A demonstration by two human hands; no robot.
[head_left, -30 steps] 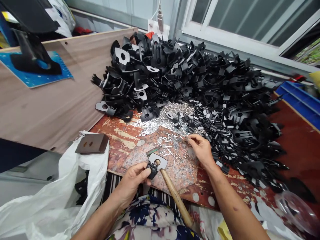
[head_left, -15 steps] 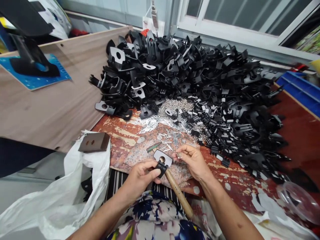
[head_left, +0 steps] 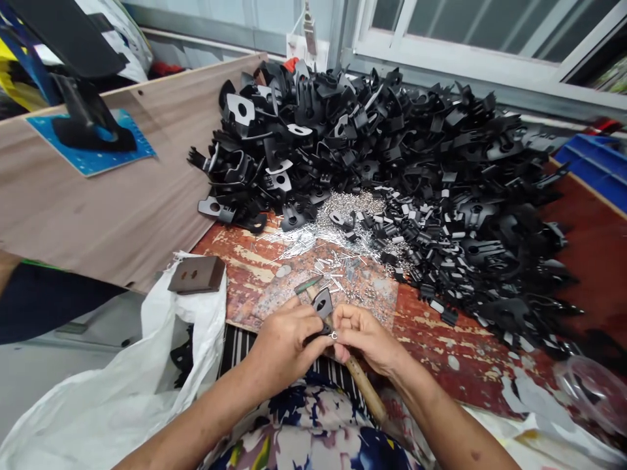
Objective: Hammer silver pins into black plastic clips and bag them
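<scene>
My left hand (head_left: 296,333) is closed around a black plastic clip part (head_left: 322,303), whose flat plate with a round hole sticks up past the fingers. Close against it, my right hand (head_left: 365,336) pinches a small metal spring (head_left: 334,335), its ring-like loop showing between the two hands. The fingers hide the lower end of the clip part. Beneath both hands lies a hammer (head_left: 366,390) with a wooden handle; its head (head_left: 308,284) points away to the left. Beyond the hammer, thin metal pins (head_left: 337,264) are scattered over the worn board (head_left: 264,297).
A large heap of black plastic parts (head_left: 362,130) fills the back and right. At its foot lie a pile of tiny metal pieces (head_left: 350,205) and smaller black pieces (head_left: 421,228). A brown block (head_left: 198,274) rests left on a white sack (head_left: 206,326). A clear plastic bowl (head_left: 590,391) stands right.
My hands have come together, the right moving left and down to the clip part. The clip part has been tilted and drawn closer to me. The view has shifted slightly left.
</scene>
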